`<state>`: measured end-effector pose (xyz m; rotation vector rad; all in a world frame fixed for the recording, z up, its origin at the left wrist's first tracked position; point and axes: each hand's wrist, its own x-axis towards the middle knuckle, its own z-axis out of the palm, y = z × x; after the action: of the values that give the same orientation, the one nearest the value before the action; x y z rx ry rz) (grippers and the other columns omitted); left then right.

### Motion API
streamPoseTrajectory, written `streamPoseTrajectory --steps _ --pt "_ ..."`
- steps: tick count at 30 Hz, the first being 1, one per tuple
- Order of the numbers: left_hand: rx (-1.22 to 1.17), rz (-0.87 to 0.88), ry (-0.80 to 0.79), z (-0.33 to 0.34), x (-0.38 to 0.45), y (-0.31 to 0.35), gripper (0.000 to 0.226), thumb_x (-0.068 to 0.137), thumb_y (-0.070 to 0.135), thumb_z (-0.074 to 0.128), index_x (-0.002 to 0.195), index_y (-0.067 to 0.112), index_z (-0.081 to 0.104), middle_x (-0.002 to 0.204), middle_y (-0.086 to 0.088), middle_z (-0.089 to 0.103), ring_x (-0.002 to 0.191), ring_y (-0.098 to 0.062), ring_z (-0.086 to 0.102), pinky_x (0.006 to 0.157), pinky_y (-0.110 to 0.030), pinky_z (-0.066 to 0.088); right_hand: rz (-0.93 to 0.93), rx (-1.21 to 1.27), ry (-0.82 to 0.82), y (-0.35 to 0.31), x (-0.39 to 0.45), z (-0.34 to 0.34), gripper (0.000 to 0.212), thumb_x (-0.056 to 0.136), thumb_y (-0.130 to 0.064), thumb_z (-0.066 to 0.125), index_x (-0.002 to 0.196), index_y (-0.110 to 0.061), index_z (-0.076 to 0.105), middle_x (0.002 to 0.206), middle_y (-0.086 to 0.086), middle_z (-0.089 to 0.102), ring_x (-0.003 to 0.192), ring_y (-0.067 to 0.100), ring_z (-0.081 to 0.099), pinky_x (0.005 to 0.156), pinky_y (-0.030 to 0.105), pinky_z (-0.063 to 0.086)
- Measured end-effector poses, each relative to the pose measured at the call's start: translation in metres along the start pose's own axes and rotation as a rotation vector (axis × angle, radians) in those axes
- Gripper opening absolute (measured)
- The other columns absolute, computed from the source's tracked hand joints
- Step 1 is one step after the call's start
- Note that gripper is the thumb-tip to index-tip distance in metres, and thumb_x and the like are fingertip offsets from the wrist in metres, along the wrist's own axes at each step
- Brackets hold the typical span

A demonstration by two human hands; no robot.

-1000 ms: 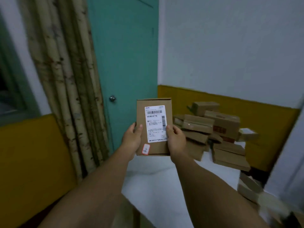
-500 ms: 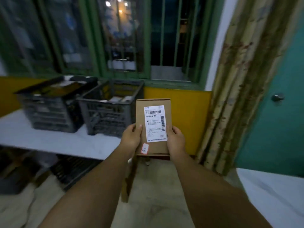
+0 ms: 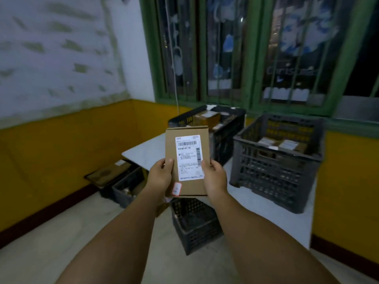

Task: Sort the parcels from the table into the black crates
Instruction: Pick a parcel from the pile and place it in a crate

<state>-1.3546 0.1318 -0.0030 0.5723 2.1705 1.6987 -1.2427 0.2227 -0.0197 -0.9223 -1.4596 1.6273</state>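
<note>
I am seeing both hands holding one flat brown cardboard parcel (image 3: 187, 162) upright in front of the camera, its white printed shipping label (image 3: 189, 157) facing me. The left hand (image 3: 161, 177) is pinching the parcel's left edge, thumb lying on the front face; the right hand (image 3: 215, 177) is pinching the right edge the same way, thumb resting on the label. A small white sticker with a red border (image 3: 176, 189) is sitting near the parcel's lower left corner. Behind the parcel, a white surface (image 3: 266, 212) is carrying two black slatted plastic crates: the farther crate (image 3: 227, 128) and the nearer crate (image 3: 276, 171), both already holding brown parcels. Another black plastic crate (image 3: 194, 224) is standing on the floor under the surface's edge, below the hands. A green-framed barred window (image 3: 256, 58) is filling the wall behind.
</note>
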Motion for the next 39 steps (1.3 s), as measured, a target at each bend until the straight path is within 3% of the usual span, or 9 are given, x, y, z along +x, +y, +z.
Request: streamPoseTrajectory --steps 5,7,11,16,19,26,31,35,39 --pt "-0.011 -0.043 0.056 -0.038 0.073 -0.014 0.032 0.103 0.042 0.041 0.126 0.024 0.055 0.111 -0.004 0.066 0.096 -0.020 0.063 0.085 -0.041 0.055 0.008 -0.002 -0.089 0.008 0.049 0.079 0.011 0.099 -0.029 0.055 0.091 -0.034 0.061 0.097 -0.005 0.070 0.087 0.016 0.068 0.080 0.037 0.058" --pt "-0.015 -0.026 0.067 -0.038 0.106 -0.017 0.028 0.103 0.044 0.040 0.121 0.027 0.055 0.110 -0.002 0.067 0.097 -0.019 0.064 0.087 -0.043 0.055 0.004 0.007 -0.106 0.010 0.077 0.099 0.009 0.099 -0.026 0.055 0.097 -0.033 0.060 0.096 -0.008 0.069 0.085 0.012 0.067 0.075 0.031 0.056" --pt "-0.022 0.014 0.085 -0.013 0.186 -0.015 0.033 0.104 0.044 0.038 0.124 0.026 0.057 0.111 0.000 0.068 0.096 -0.017 0.064 0.083 -0.041 0.055 -0.043 0.010 -0.094 0.013 0.152 0.125 0.015 0.099 -0.024 0.056 0.111 -0.030 0.062 0.108 -0.005 0.070 0.094 0.016 0.068 0.076 0.030 0.055" --pt "-0.079 0.054 0.062 0.036 0.285 0.023 0.024 0.105 0.039 0.038 0.114 0.028 0.057 0.096 0.009 0.066 0.085 -0.008 0.062 0.060 -0.026 0.046 -0.078 0.063 -0.073 -0.016 0.264 0.136 0.014 0.100 -0.021 0.055 0.106 -0.033 0.058 0.102 -0.006 0.069 0.087 0.012 0.067 0.073 0.030 0.057" --pt "-0.102 0.105 0.057 0.070 0.360 0.065 0.019 0.105 0.037 0.040 0.111 0.028 0.056 0.098 0.008 0.066 0.083 -0.005 0.061 0.060 -0.025 0.046 -0.125 0.048 -0.052 -0.049 0.350 0.142 0.014 0.100 -0.024 0.055 0.113 -0.028 0.060 0.106 -0.004 0.070 0.084 0.009 0.066 0.066 0.025 0.053" --pt "-0.078 0.127 -0.101 0.128 0.480 0.087 0.025 0.104 0.039 0.040 0.119 0.024 0.054 0.098 0.005 0.066 0.085 -0.011 0.064 0.066 -0.029 0.053 -0.148 -0.043 0.060 -0.058 0.463 0.141 0.022 0.103 -0.026 0.051 0.124 -0.027 0.058 0.104 -0.008 0.063 0.078 0.000 0.056 0.060 0.016 0.043" --pt "-0.084 0.137 -0.269 0.178 0.555 0.084 0.028 0.105 0.037 0.041 0.123 0.023 0.057 0.102 0.001 0.068 0.088 -0.015 0.067 0.073 -0.034 0.055 -0.113 -0.119 0.226 -0.046 0.530 0.142 0.026 0.101 -0.033 0.052 0.125 -0.027 0.059 0.112 -0.007 0.067 0.098 0.015 0.064 0.088 0.037 0.054" --pt "-0.060 0.148 -0.428 0.210 0.598 0.085 0.028 0.104 0.036 0.043 0.123 0.022 0.058 0.100 0.003 0.069 0.084 -0.014 0.066 0.064 -0.029 0.051 -0.108 -0.143 0.398 -0.042 0.565 0.141 0.020 0.100 -0.032 0.053 0.117 -0.027 0.060 0.101 -0.009 0.067 0.087 0.010 0.063 0.073 0.027 0.051" --pt "-0.093 0.109 -0.585 0.229 0.625 0.094 0.012 0.104 0.031 0.044 0.110 0.028 0.054 0.086 0.008 0.064 0.079 -0.014 0.065 0.064 -0.032 0.054 -0.101 -0.169 0.554 -0.042 0.585 0.146 0.017 0.098 -0.031 0.055 0.114 -0.029 0.060 0.108 -0.007 0.066 0.099 0.016 0.064 0.088 0.035 0.053"
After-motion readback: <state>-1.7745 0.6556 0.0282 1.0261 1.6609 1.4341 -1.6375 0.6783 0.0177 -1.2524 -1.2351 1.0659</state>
